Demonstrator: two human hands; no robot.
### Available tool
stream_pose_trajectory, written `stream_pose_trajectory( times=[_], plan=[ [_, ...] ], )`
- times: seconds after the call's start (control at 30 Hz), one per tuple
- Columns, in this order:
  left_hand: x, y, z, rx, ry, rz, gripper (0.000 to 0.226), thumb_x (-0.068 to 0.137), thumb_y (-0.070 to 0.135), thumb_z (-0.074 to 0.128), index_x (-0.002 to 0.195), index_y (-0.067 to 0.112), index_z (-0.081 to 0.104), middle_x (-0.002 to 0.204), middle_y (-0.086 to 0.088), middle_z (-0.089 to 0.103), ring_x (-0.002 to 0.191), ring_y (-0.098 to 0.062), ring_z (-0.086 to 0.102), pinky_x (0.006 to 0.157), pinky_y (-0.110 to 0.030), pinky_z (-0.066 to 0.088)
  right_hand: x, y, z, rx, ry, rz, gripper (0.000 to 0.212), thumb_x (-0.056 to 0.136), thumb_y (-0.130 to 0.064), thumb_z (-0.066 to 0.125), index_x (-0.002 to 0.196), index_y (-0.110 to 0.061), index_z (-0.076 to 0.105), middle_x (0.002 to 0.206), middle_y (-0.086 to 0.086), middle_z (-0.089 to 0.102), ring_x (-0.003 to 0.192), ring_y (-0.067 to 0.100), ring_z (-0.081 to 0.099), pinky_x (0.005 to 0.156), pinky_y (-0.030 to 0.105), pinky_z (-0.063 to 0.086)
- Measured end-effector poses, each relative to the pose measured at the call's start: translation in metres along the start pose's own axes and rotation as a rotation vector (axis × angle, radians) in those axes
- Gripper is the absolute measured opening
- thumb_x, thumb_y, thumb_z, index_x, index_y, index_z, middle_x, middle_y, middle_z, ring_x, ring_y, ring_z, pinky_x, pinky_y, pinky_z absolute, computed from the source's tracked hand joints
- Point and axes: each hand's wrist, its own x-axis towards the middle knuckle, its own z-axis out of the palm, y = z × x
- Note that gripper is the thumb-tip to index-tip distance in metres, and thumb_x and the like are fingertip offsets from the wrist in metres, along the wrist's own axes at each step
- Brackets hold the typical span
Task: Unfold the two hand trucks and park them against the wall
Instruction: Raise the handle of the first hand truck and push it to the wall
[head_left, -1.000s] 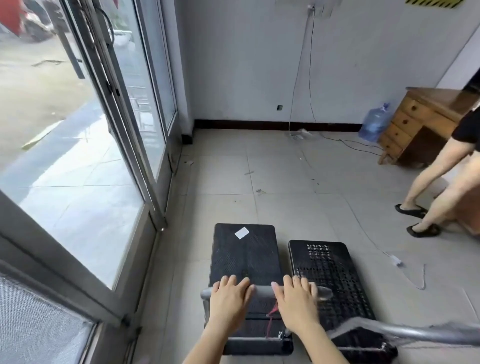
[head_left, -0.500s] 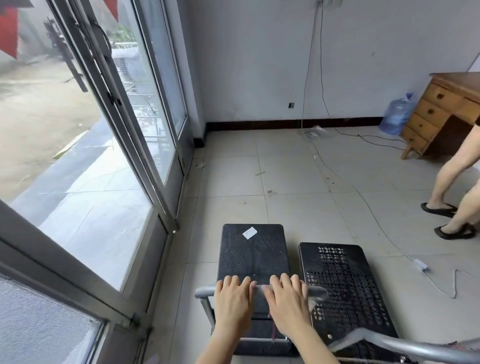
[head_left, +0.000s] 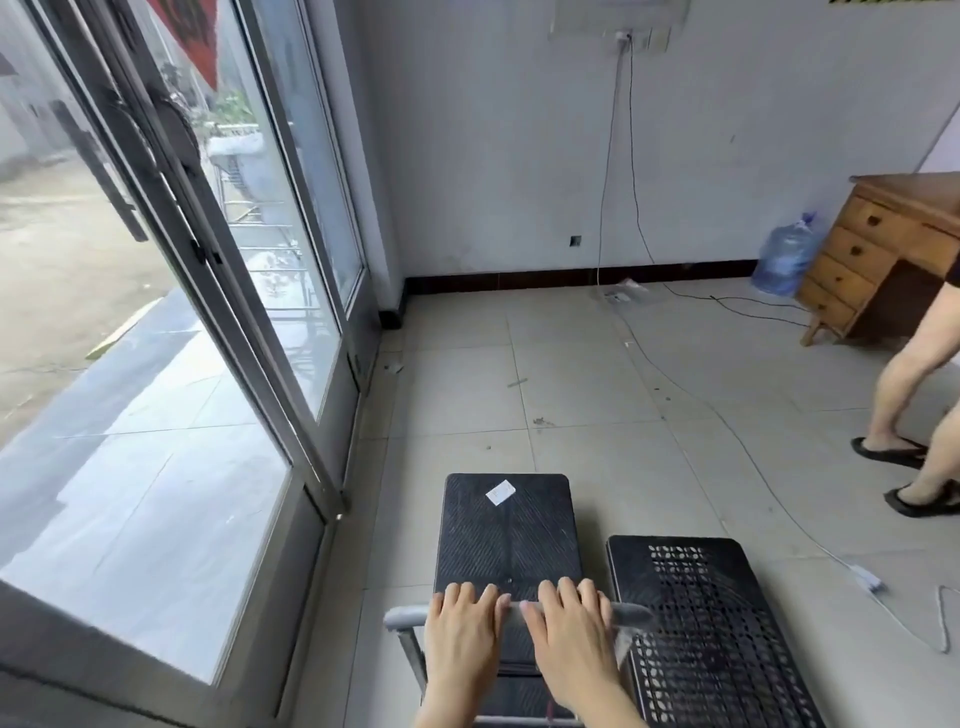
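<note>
Two black hand trucks stand side by side on the tiled floor in front of me. The left hand truck (head_left: 509, 530) has a ribbed deck with a white sticker, and its grey handle bar (head_left: 402, 618) is raised. My left hand (head_left: 460, 636) and my right hand (head_left: 569, 636) both grip that bar, side by side. The right hand truck (head_left: 711, 629) has a perforated deck and sits a little nearer to me; its handle is out of view. The white far wall (head_left: 519, 156) lies ahead across bare floor.
A glass door and window in metal frames (head_left: 223, 291) run along the left. White cables (head_left: 753, 457) trail over the floor at right. A wooden desk (head_left: 872, 254) and water jug (head_left: 784, 254) stand at the far right. Another person's legs (head_left: 919, 410) are at the right edge.
Both hands have kept their grip on the bar. The left hand truck has rolled forward ahead of the right one, and the right truck's handle has left the view.
</note>
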Motion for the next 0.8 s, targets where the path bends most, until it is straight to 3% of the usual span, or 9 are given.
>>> stream_pose_trajectory(
  times=[0.07, 0.17, 0.3, 0.47, 0.53, 0.63, 0.7, 0.8],
  plan=[
    [0.025, -0.007, 0.01, -0.025, 0.067, -0.001, 0.04, 0.09, 0.04, 0.036, 0.061, 0.023, 0.057, 0.055, 0.001, 0.052, 0.052, -0.023, 0.054, 0.059, -0.035, 0.024, 0.027, 0.0, 0.006, -0.006, 0.028, 0.008, 0.028, 0.08, -0.048, 0.04, 0.074, -0.023, 0.052, 0.067, -0.001, 0.055, 0.07, 0.024, 0.046, 0.068, 0.039, 0.027],
    [0.069, -0.019, 0.03, -0.071, 0.189, -0.013, 0.06, 0.101, 0.045, 0.019, 0.057, 0.022, 0.054, 0.05, -0.002, 0.049, 0.052, -0.024, 0.049, 0.057, -0.034, 0.024, 0.071, -0.005, 0.016, 0.0, 0.084, 0.009, 0.027, 0.073, -0.05, 0.045, 0.075, -0.024, 0.046, 0.064, 0.0, 0.054, 0.071, 0.023, 0.037, 0.066, 0.037, 0.026],
    [0.13, -0.038, 0.052, -0.074, 0.267, -0.04, 0.06, 0.101, 0.046, 0.019, 0.056, 0.022, 0.05, 0.045, -0.004, 0.046, 0.06, -0.022, 0.032, 0.055, -0.033, 0.023, 0.132, -0.01, 0.029, 0.01, 0.12, 0.029, 0.032, 0.065, -0.053, 0.047, 0.075, -0.024, 0.04, 0.06, 0.001, 0.054, 0.069, 0.022, 0.033, 0.061, 0.035, 0.023],
    [0.204, -0.054, 0.072, -0.074, 0.274, -0.019, 0.042, 0.101, 0.046, 0.017, 0.07, 0.024, 0.034, 0.046, -0.004, 0.047, 0.063, -0.023, 0.029, 0.056, -0.033, 0.024, 0.21, -0.008, 0.047, -0.016, 0.105, 0.007, 0.032, 0.066, -0.053, 0.046, 0.077, -0.024, 0.039, 0.06, 0.0, 0.055, 0.069, 0.022, 0.033, 0.061, 0.036, 0.023],
    [0.237, -0.061, 0.081, -0.064, 0.258, -0.025, 0.046, 0.101, 0.046, 0.016, 0.068, 0.024, 0.039, 0.045, -0.005, 0.047, 0.062, -0.023, 0.03, 0.056, -0.033, 0.023, 0.246, -0.008, 0.053, -0.02, 0.107, 0.008, 0.032, 0.066, -0.054, 0.046, 0.075, -0.025, 0.038, 0.059, 0.0, 0.054, 0.068, 0.022, 0.033, 0.06, 0.036, 0.022],
    [0.287, -0.071, 0.09, -0.075, 0.184, -0.041, 0.072, 0.101, 0.046, 0.011, 0.05, 0.023, 0.056, 0.044, -0.003, 0.048, 0.051, -0.023, 0.047, 0.055, -0.033, 0.022, 0.302, -0.011, 0.064, -0.004, 0.09, -0.012, 0.031, 0.063, -0.054, 0.048, 0.072, -0.025, 0.04, 0.056, 0.0, 0.052, 0.067, 0.022, 0.032, 0.059, 0.035, 0.022],
    [0.323, -0.078, 0.096, -0.07, 0.159, -0.044, 0.078, 0.101, 0.046, 0.006, 0.046, 0.023, 0.057, 0.043, -0.001, 0.048, 0.04, -0.02, 0.052, 0.055, -0.031, 0.021, 0.34, -0.011, 0.071, -0.016, 0.098, -0.031, 0.031, 0.061, -0.054, 0.049, 0.063, -0.023, 0.049, 0.054, 0.001, 0.051, 0.066, 0.021, 0.031, 0.058, 0.035, 0.021],
    [0.381, -0.083, 0.107, -0.053, 0.172, -0.061, 0.078, 0.099, 0.048, 0.004, 0.046, 0.025, 0.057, 0.043, 0.0, 0.048, 0.037, -0.016, 0.052, 0.055, -0.03, 0.019, 0.403, -0.006, 0.079, -0.025, 0.089, -0.038, 0.034, 0.059, -0.054, 0.048, 0.053, -0.021, 0.053, 0.051, 0.002, 0.051, 0.065, 0.021, 0.029, 0.057, 0.035, 0.019]
  ],
)
